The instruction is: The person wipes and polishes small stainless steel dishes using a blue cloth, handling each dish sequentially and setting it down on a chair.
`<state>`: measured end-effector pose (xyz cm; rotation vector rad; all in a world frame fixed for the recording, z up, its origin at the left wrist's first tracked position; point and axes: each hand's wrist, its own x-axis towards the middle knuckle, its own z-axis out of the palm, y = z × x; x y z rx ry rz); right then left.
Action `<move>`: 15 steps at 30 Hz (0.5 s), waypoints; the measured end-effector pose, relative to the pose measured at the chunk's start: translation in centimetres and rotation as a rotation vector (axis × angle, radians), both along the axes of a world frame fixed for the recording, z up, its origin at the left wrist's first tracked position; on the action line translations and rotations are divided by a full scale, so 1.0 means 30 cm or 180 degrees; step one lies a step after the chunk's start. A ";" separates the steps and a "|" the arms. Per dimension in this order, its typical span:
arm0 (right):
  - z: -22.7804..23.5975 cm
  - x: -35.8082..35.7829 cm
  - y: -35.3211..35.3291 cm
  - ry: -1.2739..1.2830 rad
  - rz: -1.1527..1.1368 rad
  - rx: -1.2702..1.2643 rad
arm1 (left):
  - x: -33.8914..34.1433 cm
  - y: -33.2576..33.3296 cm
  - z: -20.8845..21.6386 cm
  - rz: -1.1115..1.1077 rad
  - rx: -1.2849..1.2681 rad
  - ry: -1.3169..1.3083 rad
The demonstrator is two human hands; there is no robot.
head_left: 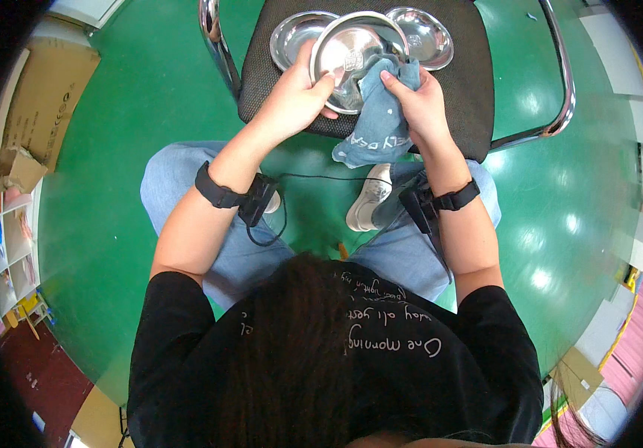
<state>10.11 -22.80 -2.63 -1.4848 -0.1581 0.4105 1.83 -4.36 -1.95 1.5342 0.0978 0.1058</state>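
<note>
A shiny metal bowl (351, 56) is held up over the chair, its inside facing me. My left hand (299, 93) grips its left side, with the thumb inside the rim. At the bowl's right side, my right hand (422, 101) is closed on a blue-grey cloth (381, 119) with white lettering. The cloth lies partly inside the bowl and hangs down below it. Behind the held bowl, two more metal bowls rest on the seat: a left bowl (285, 41) and a right bowl (437, 45), both partly covered by it.
The dark chair seat (467, 112) has curved chrome armrests (564, 97) on both sides. A thin black cable (329, 177) runs between my wrist straps above my knees. Cardboard (52, 97) and a white shelf (8, 254) stand at the left on the green floor (112, 224).
</note>
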 end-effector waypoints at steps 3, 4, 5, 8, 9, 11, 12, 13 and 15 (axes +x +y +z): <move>0.022 -0.008 0.001 0.0132 0.0061 0.0102 | -0.003 0.017 0.011 -0.0052 -0.0081 0.0171; 0.028 -0.009 -0.001 0.0174 0.0062 0.0070 | -0.001 0.026 0.025 -0.0200 -0.0111 0.0403; 0.027 -0.008 -0.005 0.0176 0.0058 0.0066 | 0.003 0.029 0.042 -0.0204 -0.0115 0.0404; 0.029 -0.005 -0.012 0.0119 0.0061 -0.0031 | 0.003 0.038 0.072 -0.0268 0.0373 0.0667; 0.030 -0.005 -0.013 -0.0048 0.0067 -0.0129 | 0.004 0.043 0.066 -0.0358 0.0343 0.0607; 0.033 -0.006 -0.013 -0.0214 0.0074 -0.0227 | 0.004 0.057 0.064 -0.0448 0.0311 0.0548; 0.037 -0.008 -0.012 -0.0384 0.0051 -0.0284 | 0.003 0.067 0.070 -0.0596 0.0421 0.0583; 0.040 -0.010 -0.011 -0.0554 0.0027 -0.0341 | 0.004 0.073 0.072 -0.0744 0.0531 0.0616; 0.046 -0.012 -0.009 -0.0695 0.0042 -0.0489 | 0.011 0.060 0.038 -0.0666 0.0478 0.0083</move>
